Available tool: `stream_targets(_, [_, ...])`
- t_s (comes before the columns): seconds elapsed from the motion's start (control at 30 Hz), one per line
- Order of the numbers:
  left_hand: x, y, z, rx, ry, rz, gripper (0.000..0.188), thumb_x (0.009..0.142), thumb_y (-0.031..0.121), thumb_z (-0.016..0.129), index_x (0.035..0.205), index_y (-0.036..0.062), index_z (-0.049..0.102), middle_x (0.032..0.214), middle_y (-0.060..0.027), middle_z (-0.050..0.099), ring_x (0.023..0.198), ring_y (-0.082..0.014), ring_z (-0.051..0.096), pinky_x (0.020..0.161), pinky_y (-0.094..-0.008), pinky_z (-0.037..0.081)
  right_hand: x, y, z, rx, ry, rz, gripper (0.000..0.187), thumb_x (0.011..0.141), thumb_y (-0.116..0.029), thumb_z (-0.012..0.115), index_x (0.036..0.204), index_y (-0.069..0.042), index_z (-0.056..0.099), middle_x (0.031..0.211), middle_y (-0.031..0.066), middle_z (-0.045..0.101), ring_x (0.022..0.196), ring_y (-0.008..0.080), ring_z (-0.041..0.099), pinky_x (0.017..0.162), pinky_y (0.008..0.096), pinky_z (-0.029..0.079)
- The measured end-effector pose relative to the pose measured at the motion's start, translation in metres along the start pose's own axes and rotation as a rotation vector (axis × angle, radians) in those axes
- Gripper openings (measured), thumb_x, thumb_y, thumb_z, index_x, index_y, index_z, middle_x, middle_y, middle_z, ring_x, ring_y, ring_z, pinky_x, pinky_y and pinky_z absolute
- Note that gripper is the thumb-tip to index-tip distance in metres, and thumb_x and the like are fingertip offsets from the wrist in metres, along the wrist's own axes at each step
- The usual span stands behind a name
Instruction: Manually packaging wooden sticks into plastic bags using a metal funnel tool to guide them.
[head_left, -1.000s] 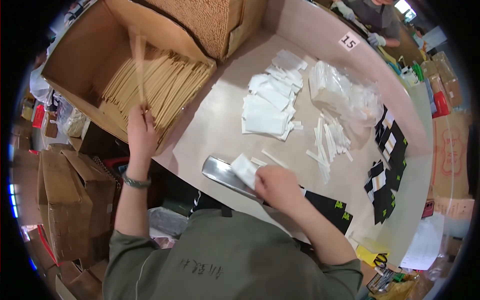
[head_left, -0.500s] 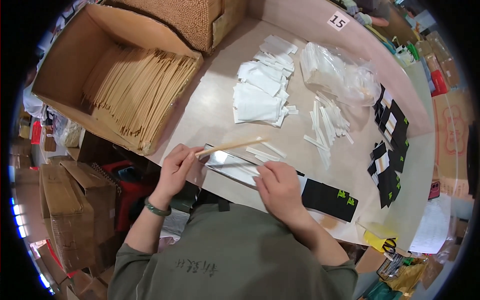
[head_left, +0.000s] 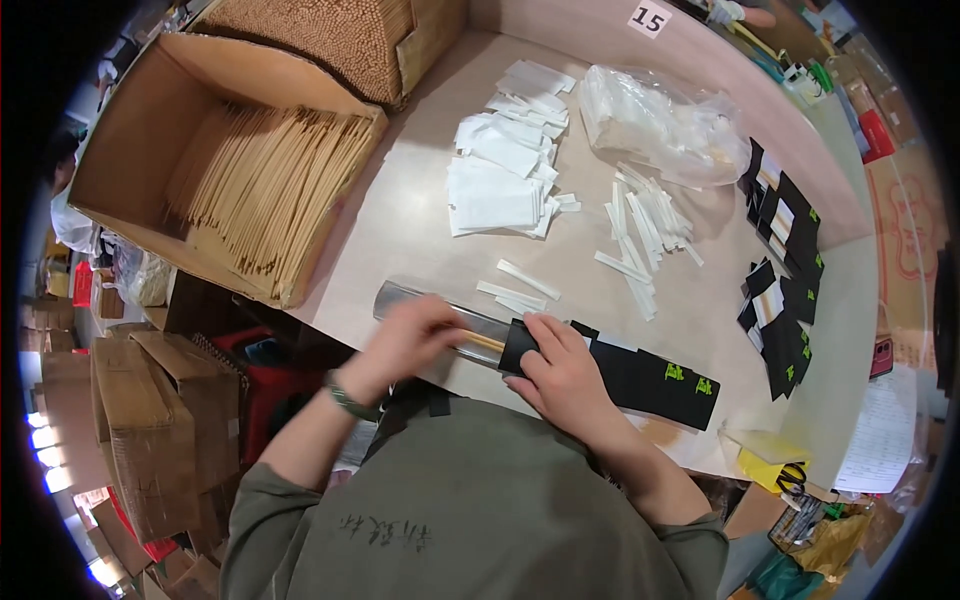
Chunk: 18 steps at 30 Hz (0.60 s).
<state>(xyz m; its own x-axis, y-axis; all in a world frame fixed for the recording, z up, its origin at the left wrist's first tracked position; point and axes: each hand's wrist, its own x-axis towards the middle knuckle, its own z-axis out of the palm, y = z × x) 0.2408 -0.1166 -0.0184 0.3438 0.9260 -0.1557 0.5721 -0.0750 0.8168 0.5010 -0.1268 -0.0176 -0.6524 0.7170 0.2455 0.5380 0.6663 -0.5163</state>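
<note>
My left hand (head_left: 408, 335), slightly blurred and with a bracelet at the wrist, is closed on a pair of wooden chopsticks (head_left: 484, 340). Their far ends enter a black paper sleeve (head_left: 514, 346), which my right hand (head_left: 562, 368) pinches with thumb and fingers. Beneath both hands lies a shiny metal trough (head_left: 396, 296), partly covered by them. To the right of my right hand, a row of overlapping black sleeves (head_left: 650, 382) with green print lies along the table's near edge. Beyond the trough are a few loose narrow white packets (head_left: 528, 279).
An open cardboard box (head_left: 345, 200) of chopsticks stands at left, another full box (head_left: 425, 60) behind it. White flat packets (head_left: 495, 195), more narrow strips (head_left: 650, 220) and a clear plastic bag (head_left: 660, 125) lie mid-table. Filled black sleeves (head_left: 790, 265) are piled at right.
My left hand has moved right and brought the chopsticks down from above the trough into line with it. A black sleeve now shows in my right hand, around the chopsticks' ends. The view has shifted slightly.
</note>
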Motion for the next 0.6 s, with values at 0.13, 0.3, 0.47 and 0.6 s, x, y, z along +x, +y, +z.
stream_targets(0.13, [0.001, 0.005, 0.029, -0.125, 0.219, 0.052, 0.013, 0.085, 0.003, 0.073, 0.096, -0.0005, 0.067, 0.094, -0.0076, 0.061, 0.08, -0.0184, 0.066, 0.073, -0.0292, 0.055, 0.002, -0.005, -0.003, -0.073, -0.031, 0.128, 0.038, 0.068, -0.021, 0.083, 0.088, 0.0, 0.059, 0.129, 0.025, 0.054, 0.123, 0.0407, 0.049, 0.1, 0.0469, 0.044])
stream_targets(0.3, [0.012, 0.024, 0.045, -0.262, 0.109, -0.145, 0.032, 0.088, 0.003, 0.069, 0.118, -0.0017, 0.06, 0.102, -0.0136, 0.067, 0.093, -0.02, 0.068, 0.081, -0.0316, 0.056, 0.006, -0.003, 0.003, -0.123, -0.005, 0.071, 0.043, 0.065, -0.019, 0.082, 0.097, -0.001, 0.059, 0.126, 0.023, 0.055, 0.117, 0.0395, 0.052, 0.097, 0.0469, 0.044])
stream_targets(0.47, [-0.004, 0.044, 0.019, 0.273, 0.265, 0.276, 0.07, 0.073, 0.025, 0.083, 0.131, 0.0021, 0.052, 0.113, -0.0187, 0.059, 0.095, -0.0324, 0.062, 0.08, -0.04, 0.052, 0.003, 0.003, -0.013, -0.03, 0.032, 0.043, 0.041, 0.068, -0.015, 0.077, 0.106, -0.011, 0.062, 0.111, 0.0178, 0.055, 0.102, 0.0357, 0.055, 0.09, 0.0454, 0.046])
stream_targets(0.6, [0.004, 0.014, 0.009, 0.658, 0.168, 0.294, 0.051, 0.07, 0.026, 0.081, 0.11, 0.0041, 0.058, 0.097, -0.0155, 0.063, 0.084, -0.0335, 0.063, 0.072, -0.0409, 0.051, 0.015, 0.023, -0.053, 0.054, -0.291, -0.072, 0.025, 0.072, -0.018, 0.077, 0.092, -0.009, 0.066, 0.103, 0.0158, 0.058, 0.099, 0.0352, 0.056, 0.084, 0.0423, 0.046])
